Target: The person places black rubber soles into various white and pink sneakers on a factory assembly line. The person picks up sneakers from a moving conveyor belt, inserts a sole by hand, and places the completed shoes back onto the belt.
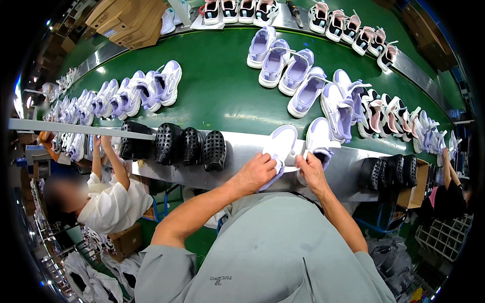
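At the bench edge in front of me, my left hand [258, 172] is closed around the near end of a white and lavender sneaker [281, 137]. My right hand [312, 172] is closed too, with thumb and fingers pinching a white part at that sneaker's right side; which part cannot be made out. Just behind the right hand stands a second white and lavender sneaker [318, 132], its opening partly covered by my fingers. Past it, more lavender sneakers [336, 108] sit close together on the green belt.
Black perforated shoe forms [214, 150] stand left on the metal ledge, and more forms [371, 171] right. Rows of lavender sneakers [169, 83] and black-and-pink sneakers [319, 17] line the green belt [212, 76]. Cardboard boxes [124, 22] are stacked far left. A person [108, 202] works at left, another [447, 197] at right.
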Available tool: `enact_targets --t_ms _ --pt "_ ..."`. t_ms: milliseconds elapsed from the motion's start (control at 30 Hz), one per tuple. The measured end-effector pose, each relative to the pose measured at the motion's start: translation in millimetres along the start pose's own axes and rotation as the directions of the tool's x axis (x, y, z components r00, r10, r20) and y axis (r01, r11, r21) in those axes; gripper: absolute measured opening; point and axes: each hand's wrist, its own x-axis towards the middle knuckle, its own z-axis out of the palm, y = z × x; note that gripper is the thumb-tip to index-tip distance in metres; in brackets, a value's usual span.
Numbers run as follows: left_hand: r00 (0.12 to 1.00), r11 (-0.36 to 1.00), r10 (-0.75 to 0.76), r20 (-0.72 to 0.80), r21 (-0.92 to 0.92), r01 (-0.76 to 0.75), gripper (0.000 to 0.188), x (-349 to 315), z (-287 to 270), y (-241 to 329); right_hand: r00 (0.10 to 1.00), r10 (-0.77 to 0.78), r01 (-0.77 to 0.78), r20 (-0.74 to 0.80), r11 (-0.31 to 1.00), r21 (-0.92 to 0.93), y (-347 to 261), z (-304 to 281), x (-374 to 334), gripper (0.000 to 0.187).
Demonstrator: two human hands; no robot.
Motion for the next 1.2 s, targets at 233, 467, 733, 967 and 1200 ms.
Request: enact_targets --t_ms 233,467,733,967,1200 --pt "0.992 0.999 -0.035 0.123 -0.017 0.038 0.025 6.8 6.5 13.5 0.980 -0.014 0.010 0.199 1.000 0.021 -22.3 0.1 15.3 0.026" --pt "0.489 0.487 -0.866 0.105 -0.046 0.872 0.058 -14.4 -2.4 51.2 0.911 -0.015 -0.021 0.412 0.996 0.082 -34.7 -13.7 25.9 0.024" --pt "0.257 0.190 -0.921 0.292 -0.238 0.952 0.070 -30.1 25.9 65.9 0.840 -0.076 0.202 0.538 0.963 -0.180 -57.7 -20.1 19.3 0.018" --pt "0.541 0.547 -0.830 -0.137 -0.009 0.837 0.071 -23.7 -16.5 94.1 0.649 -0.273 0.568 0.710 0.795 -0.213 -79.8 -10.1 8.1 0.022" --pt "0.690 0.684 -0.705 -0.163 0.103 0.723 0.052 -21.4 -32.3 89.8 0.506 -0.293 0.681 0.811 0.713 -0.168 -89.9 6.5 16.1 0.029"
